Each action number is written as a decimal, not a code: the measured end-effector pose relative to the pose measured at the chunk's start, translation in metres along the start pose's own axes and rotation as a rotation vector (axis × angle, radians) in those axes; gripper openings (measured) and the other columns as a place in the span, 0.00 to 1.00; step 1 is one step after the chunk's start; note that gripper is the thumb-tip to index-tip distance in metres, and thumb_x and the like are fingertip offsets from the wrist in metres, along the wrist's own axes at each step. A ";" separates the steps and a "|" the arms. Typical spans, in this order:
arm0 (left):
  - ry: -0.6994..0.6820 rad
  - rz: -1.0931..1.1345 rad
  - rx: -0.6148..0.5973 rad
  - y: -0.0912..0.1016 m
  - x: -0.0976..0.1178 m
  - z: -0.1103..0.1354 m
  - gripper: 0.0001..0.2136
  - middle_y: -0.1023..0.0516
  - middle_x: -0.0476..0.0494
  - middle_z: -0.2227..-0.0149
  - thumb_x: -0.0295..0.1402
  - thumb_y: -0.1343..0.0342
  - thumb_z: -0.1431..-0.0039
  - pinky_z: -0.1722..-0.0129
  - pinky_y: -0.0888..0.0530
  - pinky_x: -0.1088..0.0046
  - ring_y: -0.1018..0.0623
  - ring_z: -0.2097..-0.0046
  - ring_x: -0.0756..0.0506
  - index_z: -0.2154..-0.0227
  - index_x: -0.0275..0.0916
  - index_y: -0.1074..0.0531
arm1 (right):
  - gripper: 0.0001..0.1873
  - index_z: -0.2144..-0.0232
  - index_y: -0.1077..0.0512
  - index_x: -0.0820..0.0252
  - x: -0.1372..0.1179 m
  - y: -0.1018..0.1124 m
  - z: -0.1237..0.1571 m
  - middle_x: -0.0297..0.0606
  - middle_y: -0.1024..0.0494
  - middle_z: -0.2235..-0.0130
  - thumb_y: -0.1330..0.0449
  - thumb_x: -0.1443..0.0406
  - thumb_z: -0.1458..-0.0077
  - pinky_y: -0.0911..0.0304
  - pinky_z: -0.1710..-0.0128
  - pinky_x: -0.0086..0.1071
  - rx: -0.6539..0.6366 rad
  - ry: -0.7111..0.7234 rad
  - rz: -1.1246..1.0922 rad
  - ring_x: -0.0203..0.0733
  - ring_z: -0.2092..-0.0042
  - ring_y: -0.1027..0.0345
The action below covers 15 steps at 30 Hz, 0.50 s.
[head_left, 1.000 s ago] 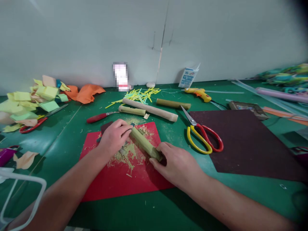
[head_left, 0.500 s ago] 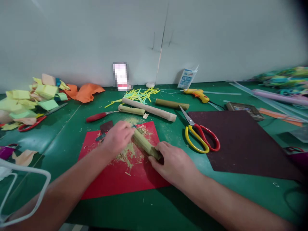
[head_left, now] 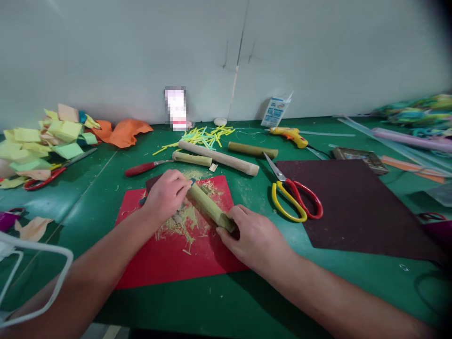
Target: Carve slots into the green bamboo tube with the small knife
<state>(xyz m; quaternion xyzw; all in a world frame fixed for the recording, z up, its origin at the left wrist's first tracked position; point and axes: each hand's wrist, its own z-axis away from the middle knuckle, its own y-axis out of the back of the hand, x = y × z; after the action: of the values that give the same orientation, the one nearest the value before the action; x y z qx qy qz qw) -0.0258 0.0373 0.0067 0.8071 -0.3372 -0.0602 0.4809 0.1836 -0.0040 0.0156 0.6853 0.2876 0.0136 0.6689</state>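
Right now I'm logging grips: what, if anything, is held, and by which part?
The right hand grips the bamboo piece by its near end; the left hand pinches a mostly hidden dark item at the far end.

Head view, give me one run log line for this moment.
left hand: pinching small dark piece at far end of pale green woody cylinder; right hand: gripping its near end; beneath: flat red sheet, pale shavings

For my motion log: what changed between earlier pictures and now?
Since half a second ago, the left hand, at the far end of the pale green tube, has shifted slightly left and forward, hiding more of the brown piece. Nothing was visibly grasped or released. The right hand stays on the tube's near end; scissors and red sheet lie unmoved.
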 end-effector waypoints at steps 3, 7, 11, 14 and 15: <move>-0.044 0.015 -0.069 0.000 0.006 0.000 0.12 0.32 0.44 0.71 0.30 0.55 0.37 0.64 0.34 0.68 0.33 0.65 0.47 0.74 0.36 0.29 | 0.06 0.74 0.39 0.57 0.000 0.001 0.001 0.32 0.32 0.71 0.47 0.62 0.49 0.53 0.76 0.30 -0.013 0.001 0.011 0.34 0.73 0.40; -0.028 0.043 -0.076 0.002 0.008 0.001 0.11 0.31 0.44 0.70 0.31 0.54 0.38 0.63 0.33 0.68 0.33 0.65 0.47 0.73 0.36 0.29 | 0.06 0.73 0.39 0.57 0.001 0.001 0.001 0.33 0.32 0.70 0.47 0.61 0.49 0.53 0.75 0.30 -0.016 -0.003 0.006 0.34 0.73 0.40; -0.009 -0.016 -0.041 0.003 0.004 0.002 0.12 0.31 0.43 0.70 0.30 0.54 0.38 0.63 0.34 0.67 0.33 0.64 0.46 0.73 0.35 0.29 | 0.07 0.73 0.39 0.57 0.002 0.002 0.001 0.33 0.32 0.70 0.47 0.61 0.49 0.53 0.76 0.30 -0.035 -0.009 0.010 0.35 0.73 0.40; -0.066 0.042 -0.120 0.002 0.005 0.004 0.12 0.31 0.45 0.71 0.30 0.54 0.37 0.63 0.34 0.68 0.33 0.65 0.47 0.73 0.36 0.29 | 0.06 0.73 0.40 0.57 0.001 0.001 0.001 0.33 0.32 0.70 0.47 0.61 0.49 0.53 0.76 0.30 -0.036 -0.003 0.011 0.35 0.73 0.40; -0.055 0.040 -0.102 0.002 0.005 0.003 0.11 0.31 0.45 0.70 0.30 0.54 0.37 0.63 0.34 0.68 0.33 0.65 0.47 0.72 0.36 0.29 | 0.06 0.73 0.40 0.57 0.001 0.001 0.001 0.33 0.32 0.70 0.47 0.61 0.49 0.53 0.76 0.30 -0.032 -0.002 0.008 0.35 0.73 0.40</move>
<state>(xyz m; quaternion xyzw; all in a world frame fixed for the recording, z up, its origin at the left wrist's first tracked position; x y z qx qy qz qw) -0.0245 0.0313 0.0076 0.7727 -0.3627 -0.0897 0.5131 0.1852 -0.0044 0.0164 0.6758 0.2838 0.0200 0.6800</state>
